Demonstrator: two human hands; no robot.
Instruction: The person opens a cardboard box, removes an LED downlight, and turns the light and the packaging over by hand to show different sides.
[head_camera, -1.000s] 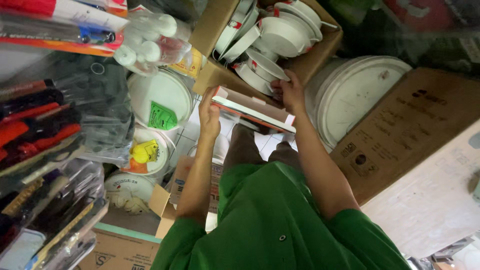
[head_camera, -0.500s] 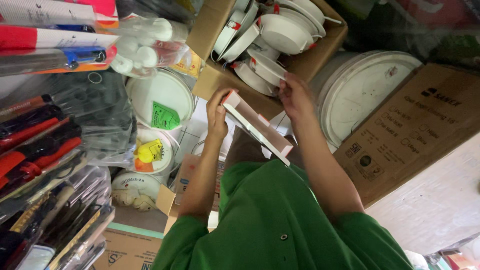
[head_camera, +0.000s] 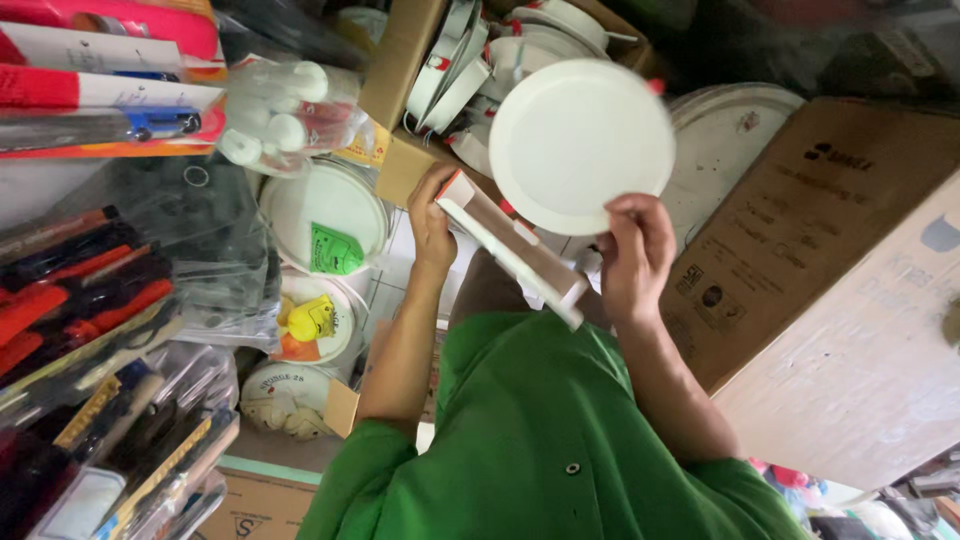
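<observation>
I hold a round white disc (head_camera: 580, 145) up in my right hand (head_camera: 633, 255), fingers and thumb pinching its near edge. My left hand (head_camera: 432, 218) is closed around the far-left end of a flat red-and-white box (head_camera: 510, 250). The box slants between my 2 hands, just below the disc and just clear of my green shirt (head_camera: 540, 440).

The step in hand, as I judge it, is the unboxing. The disc is out and raised, and the box looks open at the end by my right wrist, though I cannot see inside it. The next move calls for a firm pinch on that thin rim, since only 1 edge is held. It also calls for somewhere free to put the box.

Space is tight. An open brown carton (head_camera: 400, 60) of similar white discs stands just beyond my hands. A larger round white panel (head_camera: 735, 140) leans behind the disc on the right. A big flat cardboard box (head_camera: 800, 230) hems in my right arm. On the left hang a bag of white caps (head_camera: 270, 110) and red-handled tools (head_camera: 80, 290) in clear packs. A white tub with a green label (head_camera: 325, 215) sits just beside my left wrist.
</observation>
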